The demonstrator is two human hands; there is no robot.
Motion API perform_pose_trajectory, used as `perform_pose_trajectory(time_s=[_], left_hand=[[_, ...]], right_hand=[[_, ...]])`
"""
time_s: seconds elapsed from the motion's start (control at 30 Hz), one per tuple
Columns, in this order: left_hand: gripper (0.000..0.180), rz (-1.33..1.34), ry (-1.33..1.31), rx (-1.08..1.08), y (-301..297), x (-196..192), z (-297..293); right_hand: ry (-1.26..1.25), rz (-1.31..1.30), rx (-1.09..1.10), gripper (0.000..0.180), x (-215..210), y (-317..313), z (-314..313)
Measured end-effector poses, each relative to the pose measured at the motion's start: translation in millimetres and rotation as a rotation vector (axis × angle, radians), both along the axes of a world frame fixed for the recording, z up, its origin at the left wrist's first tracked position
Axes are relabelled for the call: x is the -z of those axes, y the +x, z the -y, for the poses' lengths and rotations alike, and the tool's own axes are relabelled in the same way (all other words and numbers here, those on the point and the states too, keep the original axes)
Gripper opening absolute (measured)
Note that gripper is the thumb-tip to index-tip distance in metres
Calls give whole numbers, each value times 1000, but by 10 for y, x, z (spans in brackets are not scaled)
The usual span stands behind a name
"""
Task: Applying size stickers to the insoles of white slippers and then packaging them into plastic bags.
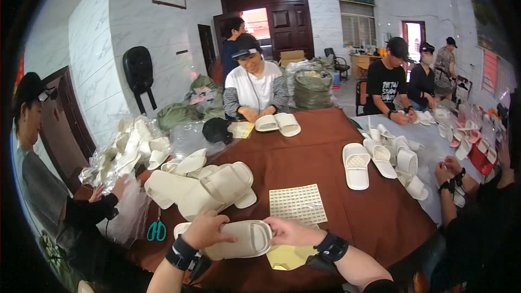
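A cream slipper (247, 247) lies on its side lengthwise between my hands at the near table edge, its toe end toward the right. My left hand (209, 232) is closed on its left part, thumb across the top. With fingers pinched together, my right hand (293, 232) grips the rim of its right end; whether something small is also in that pinch is hidden. Under the right wrist lies a yellow sheet (290, 258). Just beyond it is a sheet of small printed stickers (297, 202). Another slipper partly shows under my left hand.
A heap of cream slippers (206, 187) rises ahead on the left, with teal-handled scissors (157, 230) beside it. A finished-looking row of slippers (356, 165) lines the right side of the brown tablecloth (304, 146). Co-workers sit around, one handling a slipper pair (278, 123) opposite.
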State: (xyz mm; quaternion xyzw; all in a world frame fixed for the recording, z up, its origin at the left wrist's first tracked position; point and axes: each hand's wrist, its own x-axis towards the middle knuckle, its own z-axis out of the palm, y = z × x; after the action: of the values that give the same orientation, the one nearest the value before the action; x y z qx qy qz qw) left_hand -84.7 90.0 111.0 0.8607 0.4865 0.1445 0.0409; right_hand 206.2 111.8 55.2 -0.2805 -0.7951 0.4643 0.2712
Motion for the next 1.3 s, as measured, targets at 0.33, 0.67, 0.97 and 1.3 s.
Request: perform_pose_trajectory(time_s=[0.33, 0.67, 0.97, 1.3], left_hand=[[46, 93, 284, -19, -23, 50, 471], [82, 273, 402, -429, -275, 588, 1156], [82, 652, 194, -528, -471, 839, 1145], [75, 609, 397, -495, -170, 333, 1109]], right_hand=[[69, 47, 10, 32, 266, -220, 93], [19, -8, 28, 33, 195, -179, 171], [46, -145, 19, 30, 177, -230, 178], [107, -382, 246, 25, -40, -178, 327]])
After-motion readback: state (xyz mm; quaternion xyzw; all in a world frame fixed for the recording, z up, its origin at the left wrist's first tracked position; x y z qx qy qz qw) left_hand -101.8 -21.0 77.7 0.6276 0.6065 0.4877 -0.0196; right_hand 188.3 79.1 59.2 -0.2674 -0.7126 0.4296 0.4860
